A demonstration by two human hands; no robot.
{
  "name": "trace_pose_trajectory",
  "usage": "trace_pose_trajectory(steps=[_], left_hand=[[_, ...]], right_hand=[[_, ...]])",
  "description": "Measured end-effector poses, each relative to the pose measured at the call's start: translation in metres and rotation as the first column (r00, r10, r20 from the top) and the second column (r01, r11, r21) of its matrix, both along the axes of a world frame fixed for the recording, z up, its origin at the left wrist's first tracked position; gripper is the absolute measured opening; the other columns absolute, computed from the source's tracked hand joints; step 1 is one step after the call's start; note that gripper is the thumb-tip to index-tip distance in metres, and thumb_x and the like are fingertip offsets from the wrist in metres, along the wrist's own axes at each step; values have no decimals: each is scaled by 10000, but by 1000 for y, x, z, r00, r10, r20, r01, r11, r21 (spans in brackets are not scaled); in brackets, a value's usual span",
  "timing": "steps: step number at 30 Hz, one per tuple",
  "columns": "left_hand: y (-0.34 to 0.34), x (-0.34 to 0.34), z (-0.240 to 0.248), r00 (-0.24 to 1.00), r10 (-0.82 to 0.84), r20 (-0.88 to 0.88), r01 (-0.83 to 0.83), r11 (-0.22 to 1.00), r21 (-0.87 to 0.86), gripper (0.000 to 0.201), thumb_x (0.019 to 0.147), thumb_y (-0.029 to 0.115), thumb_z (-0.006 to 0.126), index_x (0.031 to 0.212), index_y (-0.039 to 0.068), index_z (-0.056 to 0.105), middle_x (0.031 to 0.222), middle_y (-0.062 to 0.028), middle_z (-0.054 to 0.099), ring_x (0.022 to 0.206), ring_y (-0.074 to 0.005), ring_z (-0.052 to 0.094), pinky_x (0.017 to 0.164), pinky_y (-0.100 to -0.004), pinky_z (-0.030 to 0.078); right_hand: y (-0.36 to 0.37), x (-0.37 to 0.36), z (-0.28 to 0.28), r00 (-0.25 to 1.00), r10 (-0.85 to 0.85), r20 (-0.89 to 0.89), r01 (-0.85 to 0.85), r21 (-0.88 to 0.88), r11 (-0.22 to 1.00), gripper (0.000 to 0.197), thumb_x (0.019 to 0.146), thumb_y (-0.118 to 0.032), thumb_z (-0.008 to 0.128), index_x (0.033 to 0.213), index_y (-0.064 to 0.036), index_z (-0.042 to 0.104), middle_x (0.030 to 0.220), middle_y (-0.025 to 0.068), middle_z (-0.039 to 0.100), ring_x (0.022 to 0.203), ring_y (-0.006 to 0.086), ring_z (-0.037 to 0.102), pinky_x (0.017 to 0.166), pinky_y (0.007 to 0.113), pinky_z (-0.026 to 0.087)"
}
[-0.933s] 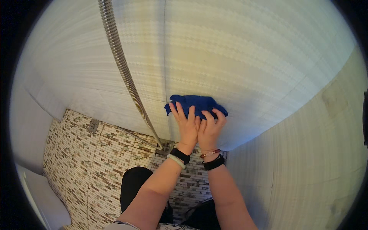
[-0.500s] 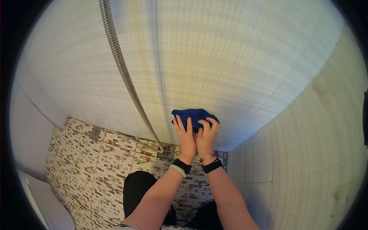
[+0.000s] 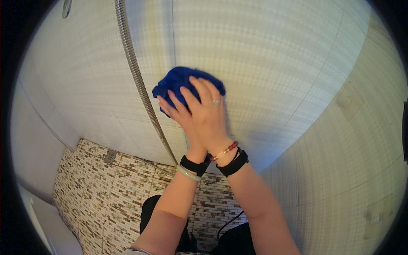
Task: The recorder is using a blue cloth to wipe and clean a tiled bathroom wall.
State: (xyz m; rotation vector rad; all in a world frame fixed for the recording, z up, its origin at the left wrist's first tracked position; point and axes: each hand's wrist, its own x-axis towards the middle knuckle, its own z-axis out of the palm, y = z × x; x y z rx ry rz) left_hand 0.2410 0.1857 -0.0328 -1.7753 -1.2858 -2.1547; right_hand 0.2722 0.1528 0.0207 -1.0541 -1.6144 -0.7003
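Note:
A crumpled blue cloth (image 3: 178, 78) lies pressed against the pale tiled wall (image 3: 263, 63), just right of the metal hose. My left hand (image 3: 183, 118) holds its lower left part, fingers spread over the fabric. Partly overlapping it, my right hand (image 3: 209, 117) bears on the cloth's right side with curved fingers and a ring on one of them. Both wrists carry black bands, with a pale bangle on the left and a red bead bracelet on the right.
A ribbed metal shower hose (image 3: 135, 72) runs down the wall close to my left hand. Another tiled wall (image 3: 340, 161) rises on the right. Below is a mosaic-patterned floor (image 3: 93, 191) with a small drain (image 3: 111, 156). A white rounded fixture (image 3: 55, 225) stands at lower left.
Both hands have moved the blue cloth up the wall and to the left, nearer the hose. My right hand now overlaps the left; before, they were side by side.

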Motion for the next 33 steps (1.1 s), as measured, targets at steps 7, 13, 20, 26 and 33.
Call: trace_pose_trajectory(steps=[7,13,20,26,33], left_hand=[[-5,26,-7,990,-5,-138,6,1000,8,622,881,231,515,1407,52,237,1470,-263,76,1339,-504,53,1070,-598,130],[-22,47,-46,911,-144,-386,206,971,123,514,786,198,601,1258,68,445,1438,-291,122,1294,-586,56,1024,-644,181],[-32,55,-141,809,-322,-492,325,942,-83,420,802,230,618,1217,194,564,1390,-172,286,1289,-523,180,933,-630,305],[-49,53,-184,673,-421,-608,308,907,-288,404,812,220,609,1209,163,564,1415,-199,263,1323,-512,138,1002,-628,253],[-81,48,-158,664,-514,-543,355,856,-376,516,808,115,576,1308,91,450,1458,-246,191,1333,-524,94,1047,-568,236]], right_hand=[[-12,39,-10,984,-41,-174,34,-40,999,334,692,36,579,1008,-63,626,1189,114,515,1128,305,447,957,403,361],[-28,74,-79,902,-229,-367,210,-93,973,337,696,47,505,1022,-32,534,1176,166,445,1124,335,390,979,437,300],[-36,87,-171,766,-384,-516,324,-206,923,297,689,9,498,983,-21,480,1117,213,429,1055,382,390,929,493,306],[-51,90,-214,655,-550,-518,366,-418,831,301,660,40,531,952,-8,472,1137,218,427,1068,386,387,934,492,313],[-73,82,-188,521,-424,-741,242,-348,906,299,677,116,495,944,-18,484,1103,171,452,1095,347,426,963,409,326]])
